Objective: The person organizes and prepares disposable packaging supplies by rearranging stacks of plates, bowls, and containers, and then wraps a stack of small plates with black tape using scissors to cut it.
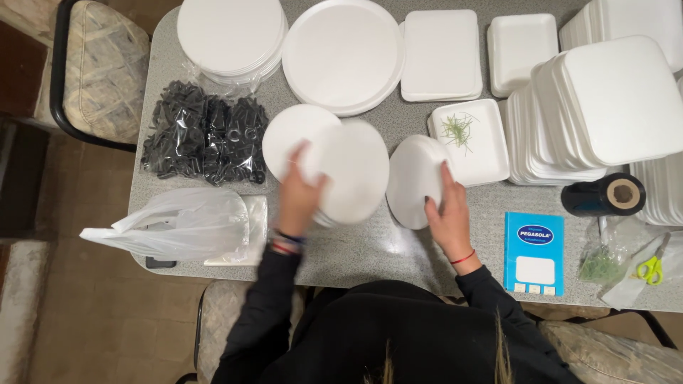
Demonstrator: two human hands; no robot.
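White round plates (348, 171), a small stack, sit on the grey table (370, 249) under the left hand (299, 195); that hand grips the stack's near-left edge, fingers spread over the top plate, motion-blurred. One more round plate pokes out just left of and behind the stack. Right hand (448, 210) holds a second stack of round plates (413, 178), tilted up on edge, fingers wrapped over its right rim, palm against it. The two stacks are near each other, between the hands, whether touching cannot be told.

Just beyond the right hand: square foam tray (473, 142) with green sprigs (457, 129) in it. Right of it, a leaning pile of square trays (590, 114). Near right of the right wrist: blue box (533, 252), black roll (605, 195), clear bag of greens (601, 263), green-handled scissors (651, 269).

Left of the left hand: bag of black plastic pieces (203, 135), and nearer, a crumpled clear bag (178, 224). Far beyond both hands: large round plates (343, 53), another round pile (231, 35), flat square trays (441, 53).
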